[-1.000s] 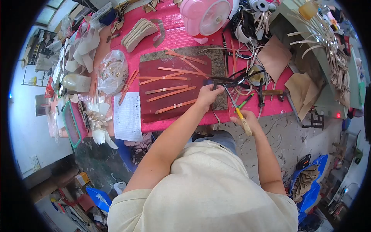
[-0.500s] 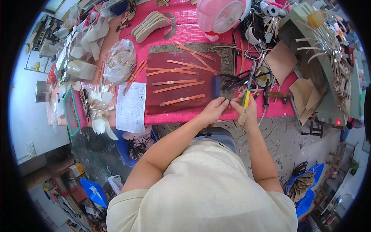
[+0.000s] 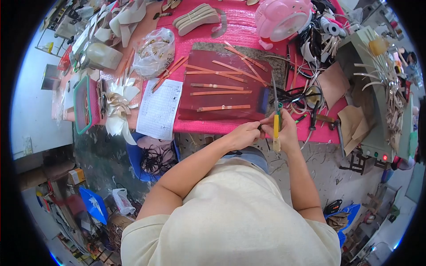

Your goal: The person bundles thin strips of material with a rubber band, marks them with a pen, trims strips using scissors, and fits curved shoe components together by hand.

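Head view shows the 2 hands close together at the near edge of the pink table (image 3: 239, 32). The left hand (image 3: 245, 136) pinches a small dark piece (image 3: 260, 127) at its fingertips, right beside the right hand (image 3: 288, 133), which grips a yellow-handled tool (image 3: 276, 127), blade pointing away from the body. Black strips (image 3: 293, 95) lie beyond the right hand; orange strips (image 3: 224, 107) lie on a dark red mat (image 3: 202, 60), beyond the left hand.

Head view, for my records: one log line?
left hand: touching dark piece | right hand: holding yellow-handled tool | maroon mat: orange strips
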Motion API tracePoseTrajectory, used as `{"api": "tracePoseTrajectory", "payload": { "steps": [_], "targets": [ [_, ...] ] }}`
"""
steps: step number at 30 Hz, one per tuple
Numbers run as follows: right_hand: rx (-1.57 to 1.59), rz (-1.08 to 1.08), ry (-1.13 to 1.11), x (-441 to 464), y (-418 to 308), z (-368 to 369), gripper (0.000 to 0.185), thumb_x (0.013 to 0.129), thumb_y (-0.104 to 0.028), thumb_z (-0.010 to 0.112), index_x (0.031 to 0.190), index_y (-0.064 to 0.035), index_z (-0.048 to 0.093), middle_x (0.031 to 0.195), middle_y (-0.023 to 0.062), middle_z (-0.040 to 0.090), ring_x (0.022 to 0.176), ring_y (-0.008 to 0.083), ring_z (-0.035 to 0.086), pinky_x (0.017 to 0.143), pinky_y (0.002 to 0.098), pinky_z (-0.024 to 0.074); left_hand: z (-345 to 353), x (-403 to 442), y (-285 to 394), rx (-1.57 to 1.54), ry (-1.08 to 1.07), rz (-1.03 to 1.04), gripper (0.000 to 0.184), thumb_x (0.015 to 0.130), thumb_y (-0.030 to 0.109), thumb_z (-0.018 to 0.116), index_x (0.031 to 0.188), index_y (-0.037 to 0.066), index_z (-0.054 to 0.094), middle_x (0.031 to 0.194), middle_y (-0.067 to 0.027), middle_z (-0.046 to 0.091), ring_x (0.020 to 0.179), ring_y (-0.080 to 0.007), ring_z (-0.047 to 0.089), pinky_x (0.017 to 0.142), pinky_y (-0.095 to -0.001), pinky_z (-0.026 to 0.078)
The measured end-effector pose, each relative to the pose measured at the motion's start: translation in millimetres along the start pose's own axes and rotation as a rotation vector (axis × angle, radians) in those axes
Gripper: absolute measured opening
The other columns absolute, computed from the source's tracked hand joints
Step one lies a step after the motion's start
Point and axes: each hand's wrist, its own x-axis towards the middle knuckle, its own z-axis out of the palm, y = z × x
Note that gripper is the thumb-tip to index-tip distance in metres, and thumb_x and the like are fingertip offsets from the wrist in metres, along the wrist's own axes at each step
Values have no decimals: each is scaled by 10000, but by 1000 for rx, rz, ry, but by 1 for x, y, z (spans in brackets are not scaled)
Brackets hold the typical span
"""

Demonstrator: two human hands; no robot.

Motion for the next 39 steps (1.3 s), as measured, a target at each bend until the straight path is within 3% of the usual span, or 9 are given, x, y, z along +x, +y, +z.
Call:
{"api": "tracePoseTrajectory", "payload": {
  "steps": [2,4,8,16,18,20,23,27,39],
  "targets": [
    [-36,4,-44,0,2,1,368,670,-12,670,954,6,437,754,48,557,655,80,519,594,204,439,-3,-4,0,-217,-58,-64,210,698,49,378,880,32,482,725,-10,453,616,-79,394,537,-216,338],
    [-271,-59,-91,0,9,1,380,670,-9,664,972,9,435,753,48,558,656,83,525,603,210,441,-7,-11,9,-230,-39,-113,218,688,40,383,883,31,480,707,-21,461,600,-78,399,533,-211,336],
    [-158,99,-184,-1,-2,15,310,655,50,641,843,-44,413,748,47,554,720,107,546,626,223,446,-14,-23,9,-73,16,-118,157,734,60,385,843,31,494,649,-30,475,525,-72,394,468,-198,313],
    [286,223,266,26,61,13,302,652,59,627,826,-66,415,705,46,559,519,72,479,436,183,361,-97,-95,11,190,7,-297,277,864,245,443,926,25,599,528,29,441,478,-46,403,425,-198,324],
    [117,241,371,37,81,13,293,655,46,638,830,-47,421,705,52,570,515,77,482,438,188,365,-118,-101,-1,264,34,-308,271,853,245,470,912,20,610,541,25,464,487,-41,405,425,-206,327],
    [112,229,366,44,95,15,296,648,17,663,840,-29,443,706,59,579,538,90,505,471,207,398,-134,-98,-17,416,325,-142,259,822,239,533,844,-3,624,570,15,511,508,-40,414,439,-222,335],
    [-136,209,399,52,105,27,322,599,-89,726,814,-14,498,692,58,580,599,139,548,560,263,439,-151,-86,-26,494,460,-260,268,761,254,603,798,-9,634,612,-72,582,525,-110,510,498,-269,402],
    [-465,214,519,61,116,34,388,571,-147,732,857,10,522,720,58,580,627,130,547,592,264,444,-160,-78,-35,457,514,-167,238,730,230,630,806,5,643,662,-108,611,587,-139,568,569,-269,437],
    [-519,274,587,66,132,28,395,554,-151,748,836,10,524,717,69,583,625,143,551,588,277,446,-171,-66,-40,631,577,-39,194,688,209,645,797,47,652,748,-120,628,691,-228,608,653,-306,471]
  ]
}}
